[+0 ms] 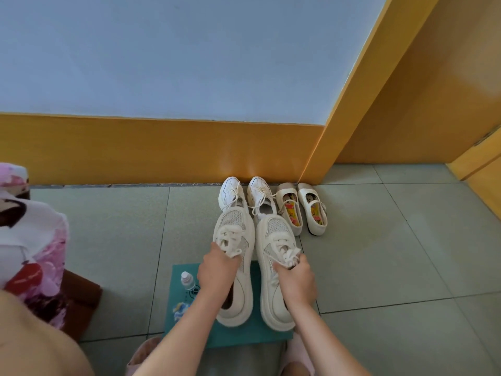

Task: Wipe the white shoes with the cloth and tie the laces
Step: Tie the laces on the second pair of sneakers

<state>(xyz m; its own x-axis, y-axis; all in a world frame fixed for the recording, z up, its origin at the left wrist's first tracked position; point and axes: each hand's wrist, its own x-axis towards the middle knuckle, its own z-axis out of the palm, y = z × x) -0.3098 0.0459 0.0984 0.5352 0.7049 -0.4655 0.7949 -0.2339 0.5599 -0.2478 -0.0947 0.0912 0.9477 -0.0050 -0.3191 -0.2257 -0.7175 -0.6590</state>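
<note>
- We see two white shoes side by side, toes pointing at the wall.
- The left white shoe [233, 222] and the right white shoe [274, 229] are over a green mat [244, 335] on the floor [379, 267]. We cannot tell if they rest on the mat or are lifted a bit.
- Our left hand [218, 270] is curled round the top of the left white shoe, right by its laces [230, 238].
- Our right hand [295, 280] is curled round the top of the right white shoe, and its fingers pinch that shoe's laces [289, 253].
- Both shoes have knots in their laces.
- A small clear bottle [188, 280] with a white cap stands on the mat, just beside our left arm.
- A little blue and white cloth [180, 309] lies on the mat near the bottle. No hand touches it.
- Behind the two shoes sits a pair of white sneakers [230, 192], close to the orange wall board [135, 150]. Their laces hang loose.
- Next to those, on the right, sits a pair of cream strap shoes [314, 213] with bright pictures inside.
- On the far left we see a flowery pink and white dress [35, 234] on another person.
</note>
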